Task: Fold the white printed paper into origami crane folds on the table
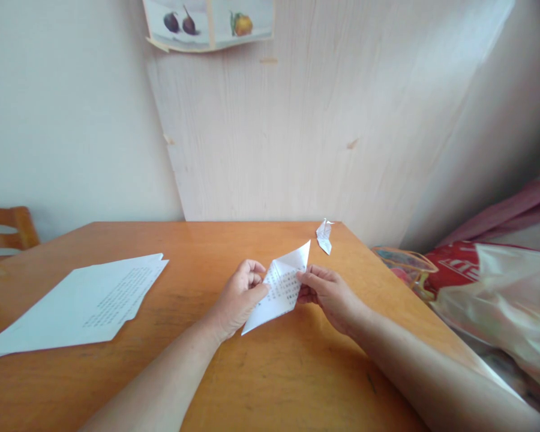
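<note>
A folded sheet of white paper (281, 288) with printed characters is held up between both hands, a little above the wooden table. It has a slanted, diamond-like outline, with one point up at the right and another down at the left. My left hand (243, 294) pinches its left side, thumb on the near face and fingers partly hidden behind. My right hand (324, 293) grips the right edge, thumb in front and curled fingers behind. Beyond the right hand, a small folded paper figure (324, 237) stands near the table's far right corner.
Several printed sheets (85, 300) lie on the left of the wooden table (198, 372). A chair (24, 228) stands past its left end. Bags (490, 294) crowd the right edge. A wall with a fruit picture (211, 24) rises behind.
</note>
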`<act>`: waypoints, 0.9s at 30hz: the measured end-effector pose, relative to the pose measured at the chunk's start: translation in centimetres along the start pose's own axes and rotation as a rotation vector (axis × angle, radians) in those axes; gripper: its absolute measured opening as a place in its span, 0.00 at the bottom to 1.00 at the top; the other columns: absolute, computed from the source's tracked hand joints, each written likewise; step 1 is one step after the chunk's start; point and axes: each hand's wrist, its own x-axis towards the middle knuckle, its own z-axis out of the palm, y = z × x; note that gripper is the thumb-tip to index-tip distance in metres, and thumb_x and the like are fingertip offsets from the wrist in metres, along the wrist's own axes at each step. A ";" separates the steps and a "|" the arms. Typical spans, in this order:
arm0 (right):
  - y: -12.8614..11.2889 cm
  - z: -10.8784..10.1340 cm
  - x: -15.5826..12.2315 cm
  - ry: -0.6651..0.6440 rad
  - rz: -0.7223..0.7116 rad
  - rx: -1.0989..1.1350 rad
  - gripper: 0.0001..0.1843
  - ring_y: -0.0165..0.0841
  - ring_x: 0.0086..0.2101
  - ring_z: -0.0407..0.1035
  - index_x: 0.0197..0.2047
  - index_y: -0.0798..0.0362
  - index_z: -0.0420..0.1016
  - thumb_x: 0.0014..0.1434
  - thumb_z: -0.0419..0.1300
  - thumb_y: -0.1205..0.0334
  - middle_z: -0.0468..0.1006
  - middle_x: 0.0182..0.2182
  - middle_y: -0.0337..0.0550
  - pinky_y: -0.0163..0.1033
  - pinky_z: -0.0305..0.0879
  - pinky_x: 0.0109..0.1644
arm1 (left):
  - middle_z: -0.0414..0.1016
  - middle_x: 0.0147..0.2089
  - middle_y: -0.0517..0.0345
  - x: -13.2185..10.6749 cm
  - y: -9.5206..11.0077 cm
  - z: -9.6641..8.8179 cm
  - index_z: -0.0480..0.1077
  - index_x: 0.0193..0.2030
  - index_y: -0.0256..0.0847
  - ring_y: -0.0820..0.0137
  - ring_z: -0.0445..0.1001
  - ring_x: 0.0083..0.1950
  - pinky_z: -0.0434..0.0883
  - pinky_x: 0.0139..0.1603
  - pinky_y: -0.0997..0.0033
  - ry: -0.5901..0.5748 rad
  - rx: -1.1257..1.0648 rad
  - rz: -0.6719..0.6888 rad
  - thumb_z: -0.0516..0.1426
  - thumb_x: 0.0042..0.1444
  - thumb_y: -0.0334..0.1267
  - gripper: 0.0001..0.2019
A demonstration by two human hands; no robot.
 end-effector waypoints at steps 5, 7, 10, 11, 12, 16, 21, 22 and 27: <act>0.4 0.1 0.2 0.029 -0.112 -0.129 0.15 0.30 0.27 0.66 0.32 0.53 0.73 0.56 0.66 0.50 0.74 0.25 0.38 0.38 0.61 0.33 | 0.68 0.30 0.66 0.2 -0.2 0.0 0.60 0.41 0.44 0.73 0.69 0.30 0.62 0.30 0.74 -0.002 0.028 0.084 0.59 0.57 0.36 0.10; 0.7 0.3 0.3 0.038 -0.181 -0.176 0.15 0.30 0.27 0.66 0.32 0.52 0.72 0.57 0.66 0.49 0.74 0.25 0.38 0.38 0.62 0.32 | 0.69 0.31 0.65 0.1 -0.1 0.1 0.63 0.41 0.42 0.72 0.68 0.32 0.64 0.32 0.74 0.012 0.045 0.099 0.59 0.57 0.36 0.08; 1.4 0.3 0.4 0.016 -0.267 -0.217 0.14 0.32 0.30 0.68 0.35 0.51 0.72 0.59 0.64 0.48 0.76 0.29 0.39 0.39 0.64 0.34 | 0.71 0.33 0.62 -0.2 0.2 0.2 0.67 0.43 0.41 0.71 0.69 0.33 0.65 0.33 0.73 0.027 0.070 0.063 0.58 0.57 0.37 0.08; 1.6 0.3 0.4 0.003 -0.290 -0.250 0.13 0.33 0.31 0.70 0.37 0.50 0.73 0.60 0.63 0.49 0.77 0.31 0.40 0.39 0.65 0.36 | 0.72 0.34 0.61 -0.2 0.3 0.3 0.68 0.44 0.41 0.71 0.69 0.33 0.65 0.33 0.72 0.030 0.074 0.045 0.58 0.58 0.38 0.09; 1.8 0.2 0.3 -0.008 -0.312 -0.301 0.12 0.34 0.33 0.71 0.39 0.50 0.73 0.61 0.62 0.50 0.78 0.33 0.40 0.40 0.66 0.37 | 0.72 0.34 0.60 -0.3 0.4 0.3 0.68 0.45 0.40 0.71 0.69 0.33 0.65 0.33 0.72 0.034 0.072 0.030 0.58 0.57 0.38 0.09; 1.9 0.1 -0.1 -0.050 -0.410 -0.535 0.08 0.35 0.36 0.73 0.44 0.50 0.75 0.63 0.60 0.57 0.80 0.36 0.42 0.40 0.67 0.39 | 0.73 0.35 0.60 -0.3 0.5 0.4 0.69 0.46 0.40 0.70 0.70 0.33 0.65 0.32 0.72 0.035 0.038 -0.005 0.58 0.56 0.38 0.11; 1.8 0.2 -0.4 -0.102 -0.447 -0.554 0.08 0.36 0.37 0.74 0.46 0.49 0.74 0.64 0.59 0.60 0.81 0.38 0.42 0.40 0.68 0.41 | 0.74 0.36 0.59 -0.3 0.4 0.3 0.69 0.46 0.41 0.69 0.71 0.33 0.66 0.32 0.71 0.030 0.042 -0.020 0.58 0.56 0.38 0.12; 1.8 0.2 -0.4 -0.088 -0.438 -0.554 0.08 0.36 0.37 0.74 0.46 0.49 0.74 0.64 0.59 0.59 0.80 0.38 0.42 0.40 0.68 0.40 | 0.74 0.36 0.59 -0.2 0.4 0.3 0.69 0.46 0.41 0.69 0.71 0.33 0.66 0.32 0.71 0.031 0.047 -0.016 0.58 0.56 0.38 0.12; 1.6 0.0 0.3 0.003 -0.349 -0.411 0.07 0.33 0.33 0.70 0.39 0.50 0.73 0.62 0.60 0.56 0.77 0.31 0.39 0.39 0.66 0.37 | 0.75 0.37 0.58 0.1 0.0 0.0 0.70 0.46 0.40 0.68 0.72 0.37 0.67 0.38 0.69 0.029 0.071 0.012 0.58 0.57 0.37 0.11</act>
